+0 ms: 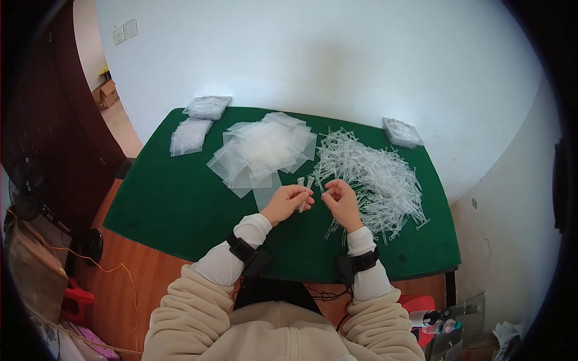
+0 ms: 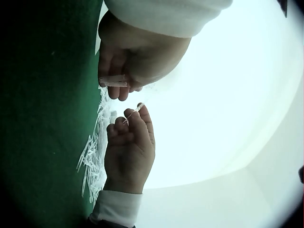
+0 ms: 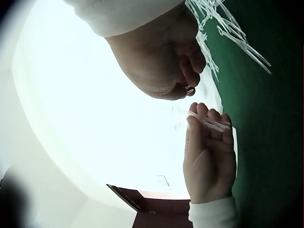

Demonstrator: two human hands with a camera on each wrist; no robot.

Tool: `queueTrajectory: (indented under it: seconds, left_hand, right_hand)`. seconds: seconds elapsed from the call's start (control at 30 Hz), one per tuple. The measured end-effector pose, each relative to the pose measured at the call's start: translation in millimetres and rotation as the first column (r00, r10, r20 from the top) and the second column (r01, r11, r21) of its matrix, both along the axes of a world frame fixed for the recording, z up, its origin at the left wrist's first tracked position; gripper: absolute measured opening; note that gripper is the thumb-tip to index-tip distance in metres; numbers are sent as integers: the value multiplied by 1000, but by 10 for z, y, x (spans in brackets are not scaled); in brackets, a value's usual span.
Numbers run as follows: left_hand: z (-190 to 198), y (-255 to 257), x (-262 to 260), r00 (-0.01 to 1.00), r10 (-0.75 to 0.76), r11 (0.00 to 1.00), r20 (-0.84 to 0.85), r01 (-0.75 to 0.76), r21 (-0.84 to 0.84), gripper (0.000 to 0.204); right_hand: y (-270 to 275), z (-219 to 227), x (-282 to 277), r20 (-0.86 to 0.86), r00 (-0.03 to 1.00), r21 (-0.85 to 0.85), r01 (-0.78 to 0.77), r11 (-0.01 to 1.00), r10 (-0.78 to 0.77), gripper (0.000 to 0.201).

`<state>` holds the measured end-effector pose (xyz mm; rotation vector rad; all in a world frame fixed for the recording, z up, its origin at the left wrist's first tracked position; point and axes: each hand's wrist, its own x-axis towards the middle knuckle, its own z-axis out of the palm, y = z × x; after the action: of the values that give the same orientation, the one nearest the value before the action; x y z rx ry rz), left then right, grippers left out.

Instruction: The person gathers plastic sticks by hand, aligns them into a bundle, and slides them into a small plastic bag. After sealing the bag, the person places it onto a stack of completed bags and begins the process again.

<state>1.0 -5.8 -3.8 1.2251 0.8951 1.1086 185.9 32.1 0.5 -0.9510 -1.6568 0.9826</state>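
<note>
The left hand [image 1: 291,203] curls its fingers round a few thin clear plastic sticks [image 1: 301,195], its grip pinching them so that they stand up from the fist, above the near middle of the green counter [image 1: 174,198]. In the right wrist view the sticks [image 3: 209,122] lie across the left fingertips. The right hand [image 1: 341,201] sits just beside the left, apart from it, with thumb and forefinger pressed together on 1 more thin clear stick [image 2: 133,113]; the other fingers are curled in.

Just right of the right hand spreads a big loose heap of clear sticks [image 1: 376,174], its near edge almost touching the knuckles. Beyond the left hand lies a fanned pile of clear flat bags [image 1: 262,150], with 1 bag reaching down close to the left fingers. Further left is a smaller stack of bags [image 1: 189,136], and behind it, at the far edge, a wrapped packet [image 1: 208,107]. Another wrapped packet [image 1: 401,132] sits at the far right corner. The bags and the heap crowd both sides of the hands.
</note>
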Motion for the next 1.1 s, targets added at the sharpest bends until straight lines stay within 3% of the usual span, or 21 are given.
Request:
queueTrajectory:
  seconds: [0.1, 0.2, 0.3, 0.4, 0.47, 0.6, 0.77, 0.93, 1.1]
  left_hand:
    - [-39, 31, -8, 995, 50, 997, -83, -45, 64, 26]
    - [-84, 64, -28, 987, 162, 986, 4, -162, 51, 24]
    - [-29, 53, -41, 979, 181, 984, 91, -179, -23, 24]
    - [16, 23, -20, 969, 200, 980, 142, -199, -19, 23]
    - [33, 12, 5, 963, 216, 972, 163, -228, 62, 22]
    - [-18, 39, 41, 966, 172, 956, 192, -210, 204, 22]
    - [6, 14, 36, 974, 132, 962, 183, -170, 215, 21]
    - [25, 5, -15, 993, 82, 956, 86, -102, 273, 21]
    - [93, -52, 13, 996, 93, 957, -14, -85, 277, 19]
  right_hand:
    - [-54, 23, -69, -71, 995, 32, -63, 998, 65, 3]
    - [-62, 57, -54, -98, 988, 65, -114, 991, 120, 6]
    - [-81, 101, -35, -82, 984, 96, -153, 984, 161, 10]
    - [-139, 134, -59, -154, 954, -151, -279, 948, 256, 10]
    - [-154, 113, -88, -180, 945, -192, -307, 932, 274, 10]
    - [-157, 77, -115, -246, 917, -284, -378, 881, 314, 10]
    - [-124, 29, -114, -272, 898, -314, -422, 851, 345, 9]
    - [-100, 21, -99, -291, 871, -304, -476, 825, 396, 9]
    - [-121, 53, -91, -338, 872, -349, -465, 814, 353, 14]
